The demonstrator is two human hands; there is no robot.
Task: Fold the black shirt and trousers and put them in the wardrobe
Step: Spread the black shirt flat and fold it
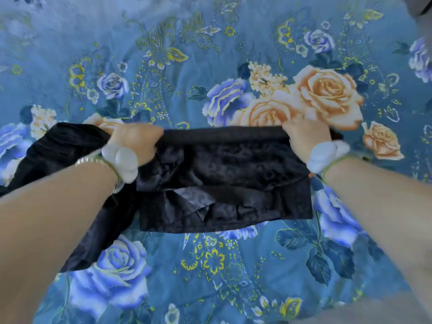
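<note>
A black patterned garment [224, 183] lies partly folded on the bed, its far edge pulled taut between my hands. My left hand [135, 143] grips that edge at the left, where more black cloth [70, 150] bunches and trails down past my left forearm. My right hand [306, 136] grips the same edge at the right corner. I cannot tell whether this is the shirt or the trousers, or whether the bunched cloth is a second garment. Both wrists carry white bands.
The blue bedsheet [233, 277] with large blue and peach roses covers the whole bed around the garment. A grey object [420, 10] shows at the top right corner.
</note>
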